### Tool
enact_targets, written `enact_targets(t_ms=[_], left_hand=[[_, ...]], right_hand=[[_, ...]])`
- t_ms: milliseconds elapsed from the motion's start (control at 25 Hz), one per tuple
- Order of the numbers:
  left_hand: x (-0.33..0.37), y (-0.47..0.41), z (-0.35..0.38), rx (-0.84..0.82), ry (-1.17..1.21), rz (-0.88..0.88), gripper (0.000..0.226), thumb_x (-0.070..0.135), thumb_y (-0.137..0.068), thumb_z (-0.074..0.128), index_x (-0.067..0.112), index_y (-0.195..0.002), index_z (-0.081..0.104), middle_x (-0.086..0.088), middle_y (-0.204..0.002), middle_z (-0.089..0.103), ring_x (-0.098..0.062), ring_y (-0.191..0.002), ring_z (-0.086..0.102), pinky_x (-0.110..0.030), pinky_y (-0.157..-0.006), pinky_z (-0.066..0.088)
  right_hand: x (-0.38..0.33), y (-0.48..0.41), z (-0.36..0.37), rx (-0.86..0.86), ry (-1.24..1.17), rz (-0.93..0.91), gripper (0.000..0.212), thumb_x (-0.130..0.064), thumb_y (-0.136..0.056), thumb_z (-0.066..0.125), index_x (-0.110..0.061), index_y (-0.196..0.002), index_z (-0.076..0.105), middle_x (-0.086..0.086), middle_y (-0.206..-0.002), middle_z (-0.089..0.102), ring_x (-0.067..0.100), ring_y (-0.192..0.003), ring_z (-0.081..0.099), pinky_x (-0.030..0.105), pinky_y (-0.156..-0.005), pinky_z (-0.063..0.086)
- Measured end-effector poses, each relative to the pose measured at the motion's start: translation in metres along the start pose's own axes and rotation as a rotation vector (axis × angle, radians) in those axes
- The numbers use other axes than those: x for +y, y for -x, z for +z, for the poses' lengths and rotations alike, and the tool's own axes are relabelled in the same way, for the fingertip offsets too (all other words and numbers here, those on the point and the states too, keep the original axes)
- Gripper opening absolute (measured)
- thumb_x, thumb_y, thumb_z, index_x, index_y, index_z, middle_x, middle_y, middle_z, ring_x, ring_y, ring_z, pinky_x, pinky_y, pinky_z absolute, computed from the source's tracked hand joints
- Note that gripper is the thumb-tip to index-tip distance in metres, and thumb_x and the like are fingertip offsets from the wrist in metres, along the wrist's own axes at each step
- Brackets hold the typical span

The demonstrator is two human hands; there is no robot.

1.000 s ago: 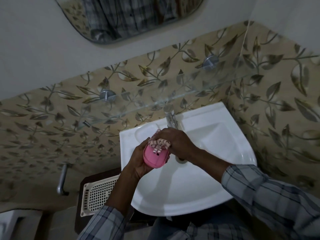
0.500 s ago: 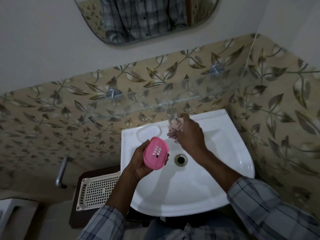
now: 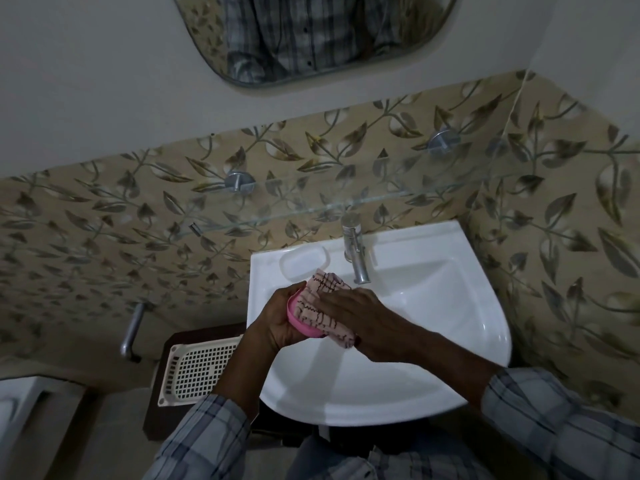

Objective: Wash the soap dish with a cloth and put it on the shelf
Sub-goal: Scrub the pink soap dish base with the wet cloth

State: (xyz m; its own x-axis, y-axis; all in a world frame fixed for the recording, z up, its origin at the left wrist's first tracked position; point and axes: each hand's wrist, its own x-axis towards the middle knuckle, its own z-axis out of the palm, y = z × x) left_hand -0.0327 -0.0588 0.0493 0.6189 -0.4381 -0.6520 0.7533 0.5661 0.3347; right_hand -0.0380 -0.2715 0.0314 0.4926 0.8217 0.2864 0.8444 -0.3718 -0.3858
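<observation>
Now, left hand (image 3: 275, 322) cupping soap dish (image 3: 302, 328) — right hand (image 3: 367, 320) pressing cloth (image 3: 320, 301)

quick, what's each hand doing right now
Left hand: grips the pink soap dish.
Right hand: fingers straight, pressing the cloth onto the dish.

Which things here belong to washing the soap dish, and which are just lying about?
For the job: soap dish in the left hand, cloth under the right hand, glass shelf, sink, tap.
Lying about: white basket, mirror, metal handle.
</observation>
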Motion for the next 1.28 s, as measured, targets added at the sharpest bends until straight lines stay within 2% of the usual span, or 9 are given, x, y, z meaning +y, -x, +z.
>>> enact_targets(t_ms=[200, 520, 640, 800, 920, 1040, 1120, 1200, 1280], left_hand=[[-0.004, -0.001, 0.014, 0.057, -0.107, 0.004, 0.035, 0.025, -0.091, 0.052, -0.001, -0.108, 0.07, -0.024, -0.109, 0.069, -0.039, -0.096, 0.068, -0.049, -0.087, 0.056], [-0.005, 0.002, 0.012, 0.078, -0.069, 0.068, 0.038, 0.028, -0.084, 0.057, -0.004, -0.08, 0.076, -0.017, -0.074, 0.072, -0.029, -0.069, 0.073, -0.041, -0.067, 0.062], [-0.014, 0.001, 0.017, 0.049, -0.051, 0.028, 0.037, 0.027, -0.088, 0.057, -0.005, -0.089, 0.075, -0.02, -0.083, 0.073, -0.033, -0.075, 0.073, -0.042, -0.072, 0.061], [-0.021, -0.004, 0.017, 0.034, 0.022, 0.127, 0.039, 0.026, -0.086, 0.055, -0.006, -0.095, 0.077, -0.023, -0.093, 0.075, -0.035, -0.08, 0.074, -0.045, -0.071, 0.062], [-0.021, -0.005, 0.01, 0.05, 0.053, 0.136, 0.045, 0.029, -0.098, 0.045, -0.005, -0.098, 0.075, -0.024, -0.092, 0.074, -0.036, -0.079, 0.073, -0.044, -0.065, 0.062], [-0.025, -0.007, 0.012, 0.091, -0.032, 0.241, 0.045, 0.036, -0.1, 0.044, 0.001, -0.113, 0.068, -0.024, -0.105, 0.072, -0.039, -0.091, 0.07, -0.047, -0.068, 0.061], [-0.029, -0.012, 0.017, 0.146, -0.055, 0.371, 0.041, 0.037, -0.1, 0.044, 0.005, -0.115, 0.066, -0.018, -0.104, 0.074, -0.031, -0.09, 0.073, -0.043, -0.075, 0.06], [-0.033, -0.017, 0.017, 0.253, -0.142, 0.454, 0.043, 0.042, -0.099, 0.048, 0.01, -0.122, 0.064, -0.016, -0.107, 0.074, -0.029, -0.095, 0.072, -0.04, -0.076, 0.059], [-0.037, -0.018, 0.012, 0.297, -0.239, 0.529, 0.044, 0.044, -0.099, 0.048, 0.016, -0.13, 0.061, -0.016, -0.12, 0.07, -0.033, -0.11, 0.067, -0.043, -0.084, 0.058]], right_hand=[[0.006, -0.018, -0.009, 0.166, -0.248, 0.191, 0.058, -0.018, -0.081, 0.065, -0.008, -0.137, 0.053, 0.013, -0.132, 0.059, 0.026, -0.12, 0.054, 0.046, -0.099, 0.046], [0.004, -0.029, 0.001, 0.283, 0.068, -0.226, 0.051, 0.004, -0.077, 0.066, -0.012, -0.126, 0.063, 0.012, -0.123, 0.065, 0.029, -0.119, 0.053, 0.045, -0.101, 0.043], [0.016, -0.019, -0.001, 0.305, 0.157, -0.344, 0.035, 0.006, -0.084, 0.065, -0.002, -0.118, 0.067, 0.018, -0.119, 0.067, 0.034, -0.116, 0.059, 0.048, -0.104, 0.044], [0.015, -0.029, -0.001, 0.416, 0.041, -0.005, 0.031, 0.003, -0.082, 0.058, 0.0, -0.111, 0.07, 0.02, -0.11, 0.07, 0.036, -0.104, 0.067, 0.05, -0.09, 0.055], [0.009, -0.03, 0.003, 0.316, 0.032, -0.215, 0.032, 0.009, -0.08, 0.068, 0.0, -0.11, 0.071, 0.02, -0.111, 0.071, 0.034, -0.107, 0.067, 0.048, -0.099, 0.051], [0.012, -0.041, -0.017, 0.353, 0.076, 0.217, 0.03, 0.001, -0.082, 0.069, -0.003, -0.111, 0.07, 0.018, -0.103, 0.07, 0.036, -0.096, 0.066, 0.047, -0.082, 0.058], [-0.011, -0.054, -0.004, 0.216, 0.135, 0.573, 0.036, -0.013, -0.085, 0.068, -0.006, -0.12, 0.061, 0.015, -0.104, 0.065, 0.034, -0.096, 0.064, 0.044, -0.079, 0.057], [-0.029, -0.061, 0.006, 0.071, -0.074, 0.824, 0.044, -0.023, -0.083, 0.073, -0.005, -0.12, 0.059, 0.013, -0.106, 0.067, 0.031, -0.098, 0.066, 0.038, -0.082, 0.056], [-0.021, -0.062, -0.003, 0.146, -0.369, 1.035, 0.032, -0.024, -0.084, 0.071, -0.003, -0.108, 0.064, 0.014, -0.102, 0.07, 0.032, -0.095, 0.069, 0.035, -0.079, 0.057]])
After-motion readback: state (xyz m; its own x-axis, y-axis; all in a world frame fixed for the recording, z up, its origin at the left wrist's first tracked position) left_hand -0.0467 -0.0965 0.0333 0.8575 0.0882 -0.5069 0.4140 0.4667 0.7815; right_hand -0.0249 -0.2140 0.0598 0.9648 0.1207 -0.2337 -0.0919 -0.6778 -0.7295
